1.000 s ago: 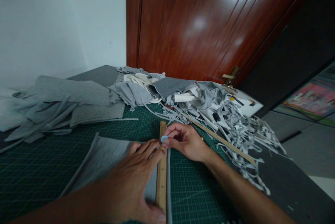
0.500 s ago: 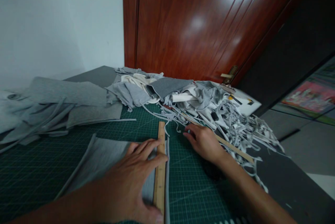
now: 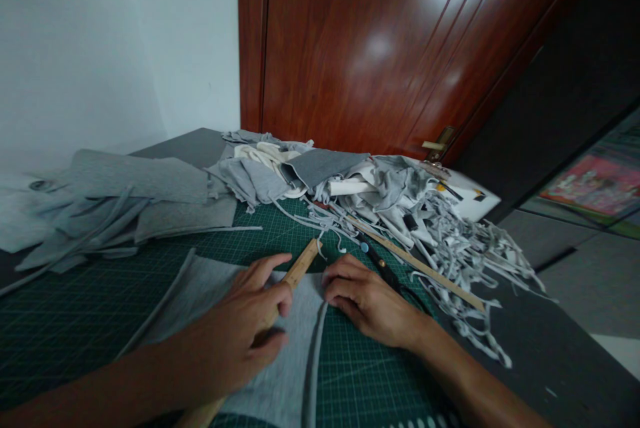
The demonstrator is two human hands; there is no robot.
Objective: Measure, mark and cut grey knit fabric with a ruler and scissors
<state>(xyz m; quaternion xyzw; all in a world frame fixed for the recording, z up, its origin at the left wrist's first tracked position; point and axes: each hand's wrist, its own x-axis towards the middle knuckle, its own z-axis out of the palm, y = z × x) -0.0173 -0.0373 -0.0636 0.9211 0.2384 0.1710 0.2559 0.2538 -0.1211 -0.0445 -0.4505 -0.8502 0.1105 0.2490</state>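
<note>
A grey fabric piece [image 3: 287,375] lies flat on the green cutting mat [image 3: 75,321]. My left hand [image 3: 245,328] grips a wooden ruler [image 3: 299,267], which now lies at a slant across the fabric. My right hand [image 3: 363,298] rests palm down on the fabric's right edge, fingers together, holding nothing. Just beyond its fingertips lie black scissors [image 3: 387,271] and a small blue chalk piece [image 3: 365,247].
A second long wooden ruler [image 3: 425,269] lies among grey fabric strips [image 3: 465,255] at the right. Piles of grey and white fabric [image 3: 150,188] cover the mat's far side. Behind stand a brown door [image 3: 390,48] and a white wall.
My left hand has swung the ruler from straight along the fabric edge to a slant. My right hand put down the blue chalk and came back onto the fabric.
</note>
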